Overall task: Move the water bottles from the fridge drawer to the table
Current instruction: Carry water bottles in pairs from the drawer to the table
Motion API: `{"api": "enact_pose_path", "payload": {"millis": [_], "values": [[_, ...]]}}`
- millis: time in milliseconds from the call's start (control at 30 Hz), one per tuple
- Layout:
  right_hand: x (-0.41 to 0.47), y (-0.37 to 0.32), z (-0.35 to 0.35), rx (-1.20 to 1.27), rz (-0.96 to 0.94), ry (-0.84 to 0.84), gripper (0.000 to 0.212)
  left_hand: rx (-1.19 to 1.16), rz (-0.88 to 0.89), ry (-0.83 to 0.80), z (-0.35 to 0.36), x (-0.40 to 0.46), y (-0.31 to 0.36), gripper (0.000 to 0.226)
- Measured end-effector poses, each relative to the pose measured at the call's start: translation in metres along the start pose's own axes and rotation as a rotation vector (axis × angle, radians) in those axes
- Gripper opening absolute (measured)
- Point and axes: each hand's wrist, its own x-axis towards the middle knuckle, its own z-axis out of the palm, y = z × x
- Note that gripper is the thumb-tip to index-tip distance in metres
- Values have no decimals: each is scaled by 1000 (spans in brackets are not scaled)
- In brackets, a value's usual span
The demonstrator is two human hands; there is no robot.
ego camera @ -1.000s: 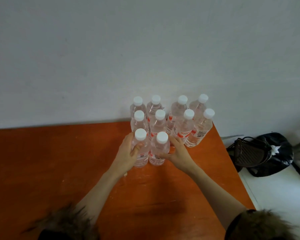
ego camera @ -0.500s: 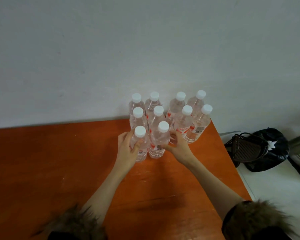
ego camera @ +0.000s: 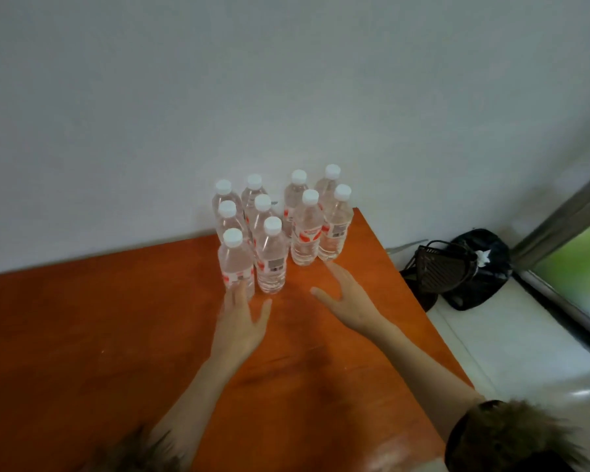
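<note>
Bottles of water, ten in all, stand upright in a tight cluster on the table, at its far right corner against the wall. All have white caps, clear bodies and red-and-white labels. The cluster forms two groups: six bottles in the left group, four in the right group, with a narrow gap between the groups.

Left hand: grip open, fingers straight and spread, palm down. Its fingertips lie at the base of the nearest bottle of the left group; whether they touch it cannot be told. The image is blurred at this point.

Right hand: grip open, fingers extended toward the right group, thumb spread toward the left group. It holds nothing and lies just beside the bottles, apart from them.

Both forearms are bare and extend over the table from its near edge. Fur-trimmed cuffs show at the bottom of the view.

Right of the table, on the floor, sit a black basket and a black bag.
</note>
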Motion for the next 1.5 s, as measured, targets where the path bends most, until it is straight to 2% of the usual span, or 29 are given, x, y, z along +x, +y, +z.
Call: {"api": "enact_pose_path", "payload": {"millis": [233, 433, 633, 767, 1100, 1300, 1500], "values": [[-121, 35, -96, -482, -57, 322, 82, 353, 593, 55, 19, -62, 106, 71], [-284, 70, -179, -670, 95, 580, 83, 499, 958, -5, 68, -161, 212, 77], [-463, 117, -230, -759, 370, 726, 84, 412, 1235, -134, 139, -292, 294, 78], [-567, 149, -249, -690, 553, 840, 86, 345, 1422, -241, 197, -374, 334, 73], [-772, 249, -296, -667, 945, 973, 87, 269, 1690, -534, 364, -540, 424, 74], [-866, 322, -355, -631, 1101, 961, 87, 288, 1747, -635, 466, -625, 496, 83], [-948, 370, -397, -591, 1179, 1044, 90, 301, 1842, -698, 543, -714, 562, 82]]}}
